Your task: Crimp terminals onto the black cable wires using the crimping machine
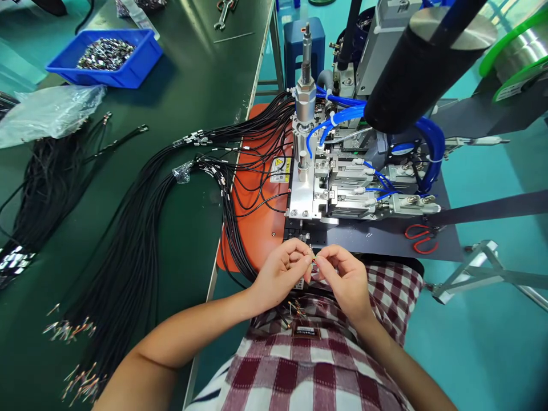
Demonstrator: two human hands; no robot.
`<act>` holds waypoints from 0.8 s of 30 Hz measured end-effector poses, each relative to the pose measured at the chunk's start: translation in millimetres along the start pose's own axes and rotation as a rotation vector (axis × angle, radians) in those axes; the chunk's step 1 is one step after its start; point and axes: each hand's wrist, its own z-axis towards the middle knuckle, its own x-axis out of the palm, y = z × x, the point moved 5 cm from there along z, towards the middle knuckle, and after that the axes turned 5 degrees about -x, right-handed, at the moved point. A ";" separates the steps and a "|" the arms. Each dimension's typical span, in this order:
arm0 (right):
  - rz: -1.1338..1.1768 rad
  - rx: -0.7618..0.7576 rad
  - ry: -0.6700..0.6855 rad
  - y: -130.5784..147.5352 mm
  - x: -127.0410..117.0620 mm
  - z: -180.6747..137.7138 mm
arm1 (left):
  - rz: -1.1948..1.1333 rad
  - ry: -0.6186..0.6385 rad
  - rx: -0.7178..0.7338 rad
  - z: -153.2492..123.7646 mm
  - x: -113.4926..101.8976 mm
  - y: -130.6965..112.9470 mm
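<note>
My left hand (287,267) and my right hand (345,278) meet in front of the machine, low over the lap. Thumb and forefinger of each are pinched together on thin coloured wires (314,259), which show only as a tiny bit between the fingertips. Black cables (235,240) run along the orange plate down to beside the left hand. Loose stripped wire ends (296,309) lie on the checked apron (299,365) below the hands. Just beyond my fingers stands the metal machine (303,197) with its pneumatic cylinders and blue hoses.
Bundles of black cables (128,228) cover much of the green table (192,68). A blue bin (141,60) of small metal parts, a plastic bag (51,114) and a wrench (222,16) lie farther off. Red-handled scissors (422,238) rest at the right. A wire spool (522,54) stands upper right.
</note>
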 end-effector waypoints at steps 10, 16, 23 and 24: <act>-0.318 -0.250 0.009 17.1 -2.4 -5.8 | -0.007 -0.013 -0.044 0.9 0.9 1.3; 0.007 0.073 0.043 -1.2 0.4 -0.6 | -0.039 -0.026 -0.110 1.8 0.0 1.7; -0.190 -0.070 0.055 8.4 -8.5 3.9 | -0.001 -0.002 -0.127 3.8 0.2 -0.6; -0.248 -0.114 0.060 11.6 -8.5 4.0 | 0.009 0.005 -0.133 3.9 0.5 -0.4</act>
